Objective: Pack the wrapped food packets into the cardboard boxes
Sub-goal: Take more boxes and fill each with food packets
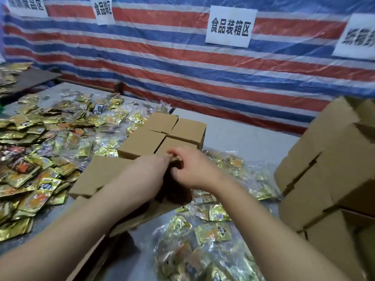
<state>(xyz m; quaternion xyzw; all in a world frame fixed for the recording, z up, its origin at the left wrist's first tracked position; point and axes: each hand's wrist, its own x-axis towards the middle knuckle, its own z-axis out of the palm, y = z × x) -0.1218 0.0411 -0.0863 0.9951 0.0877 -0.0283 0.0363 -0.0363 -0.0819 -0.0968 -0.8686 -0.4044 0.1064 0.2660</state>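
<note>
An open cardboard box (97, 175) lies in front of me with its flaps spread. My left hand (154, 169) reaches into its dark opening, fingers hidden inside. My right hand (190, 169) grips the far flap edge of that box, fingers curled over it. Behind it stands a closed cardboard box (162, 132) with four folded flaps. Gold wrapped food packets (40, 151) lie loose in a wide heap on the left. More packets sit in clear plastic bags (203, 246) at the front right.
A stack of closed cardboard boxes (328, 173) rises at the right edge. A striped red, blue and white tarp (162, 63) with paper signs (230, 26) forms the back wall. Bare grey table (243, 132) shows behind the boxes.
</note>
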